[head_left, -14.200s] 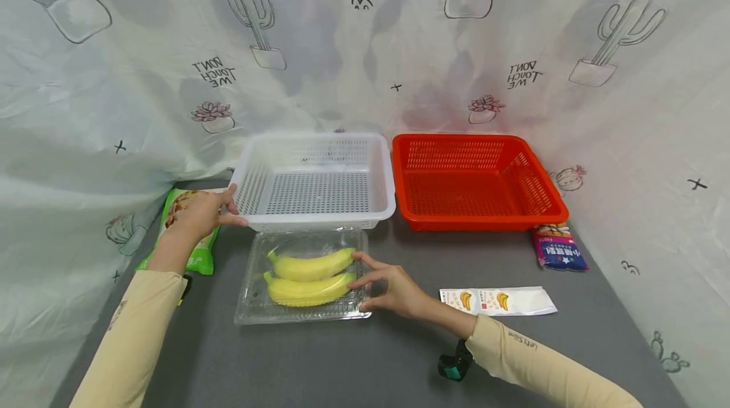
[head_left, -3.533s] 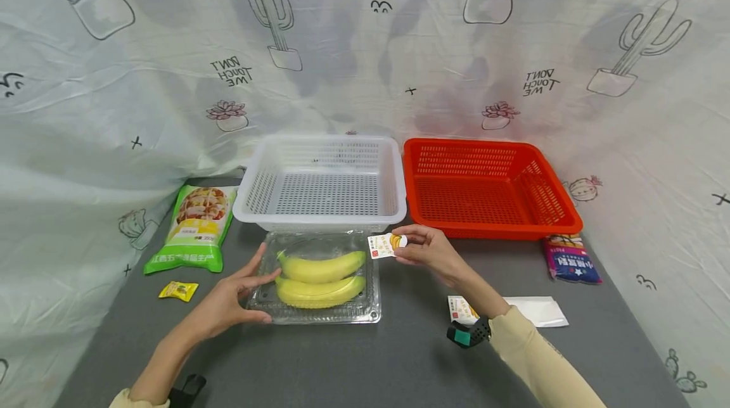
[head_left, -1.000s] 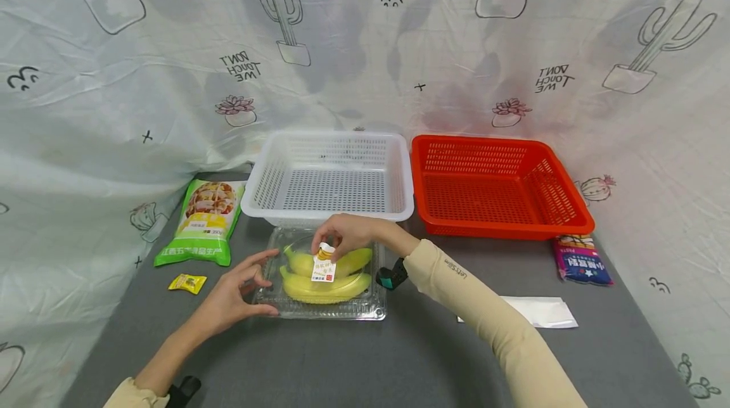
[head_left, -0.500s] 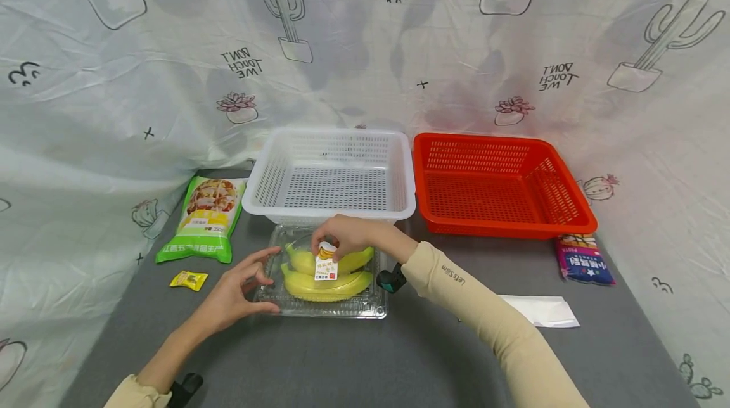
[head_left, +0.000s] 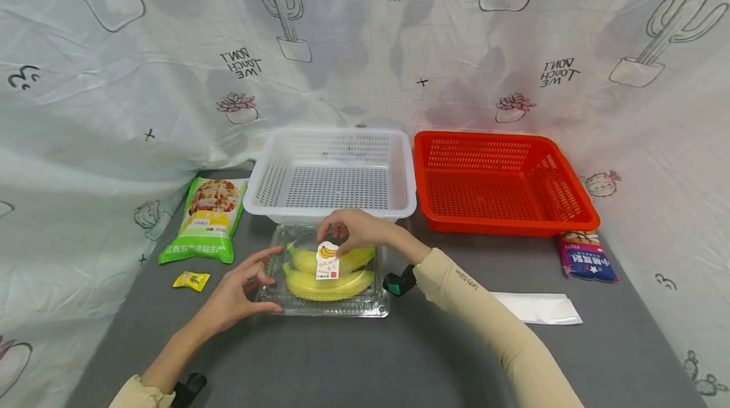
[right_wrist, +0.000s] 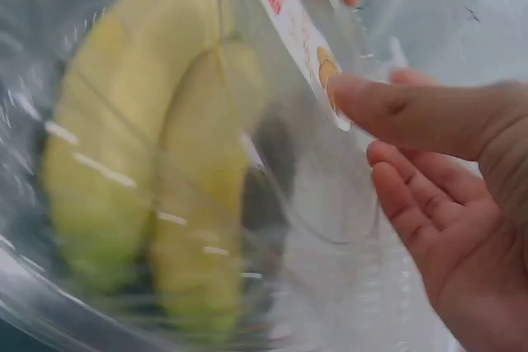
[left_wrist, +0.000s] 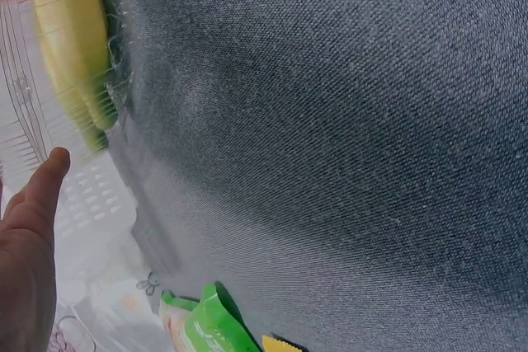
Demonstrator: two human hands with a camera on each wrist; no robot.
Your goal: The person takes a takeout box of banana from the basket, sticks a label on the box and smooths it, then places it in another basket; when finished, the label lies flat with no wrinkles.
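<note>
Two yellow bananas (head_left: 331,284) lie inside a clear plastic clamshell box (head_left: 353,308), its lid down. A white label (head_left: 327,270) with a banana print lies over the lid near its middle. My right hand (head_left: 362,230) is above the lid; in the right wrist view its thumb (right_wrist: 396,113) is straight and touches the label's printed end, the other fingers bent loosely and holding nothing. My left hand (head_left: 230,297) rests against the box's left side, index finger and thumb stretched along it. In the left wrist view, one fingertip meets the ribbed box wall (left_wrist: 25,80).
Behind the box stand a white basket (head_left: 336,210) and a red basket (head_left: 502,225). A green food bag (head_left: 205,224) and a small yellow packet (head_left: 191,280) lie left. On the right are a white label strip (head_left: 538,308) and a purple packet (head_left: 587,257), partly under the red basket.
Earlier, my right hand held the label beside the box; it has since brought it over the lid. In the last half second those fingers lifted slightly and loosened. My left hand stayed at the box.
</note>
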